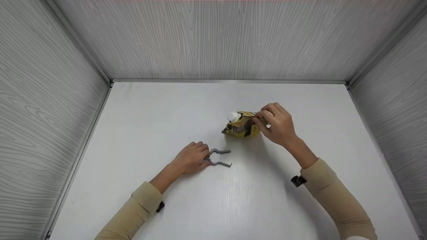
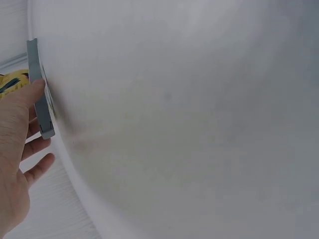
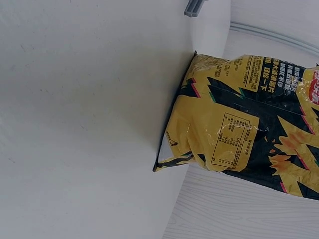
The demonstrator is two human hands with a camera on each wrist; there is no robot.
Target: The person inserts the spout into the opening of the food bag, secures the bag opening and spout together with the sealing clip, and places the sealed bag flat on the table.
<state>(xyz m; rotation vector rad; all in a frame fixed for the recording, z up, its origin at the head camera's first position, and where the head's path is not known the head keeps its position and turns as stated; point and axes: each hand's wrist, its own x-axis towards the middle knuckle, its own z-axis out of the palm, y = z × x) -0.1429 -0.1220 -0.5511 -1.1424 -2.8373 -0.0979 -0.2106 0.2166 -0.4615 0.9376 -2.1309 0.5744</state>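
Note:
My left hand (image 1: 191, 158) pinches a grey bag clip (image 1: 224, 152) low over the table, left of a snack bag. The clip's two bent arms spread apart and point right in the head view. In the left wrist view the clip (image 2: 42, 113) appears as a flat bar between thumb and fingers. The yellow and black snack bag (image 1: 245, 128) stands on the table, its printed side filling much of the right wrist view. Thumb and fingers of my right hand (image 1: 279, 125) pinch the bag's top edge. Beside them a white, round, cap-like piece (image 1: 234, 116) sits at the bag's top.
A white tabletop (image 1: 160, 110) lies under both hands. Grey wood-grain panels (image 1: 213, 40) rise at the back, left and right, with metal strips along the table's edges. Each sleeve has a small black device (image 1: 298, 181) at the wrist.

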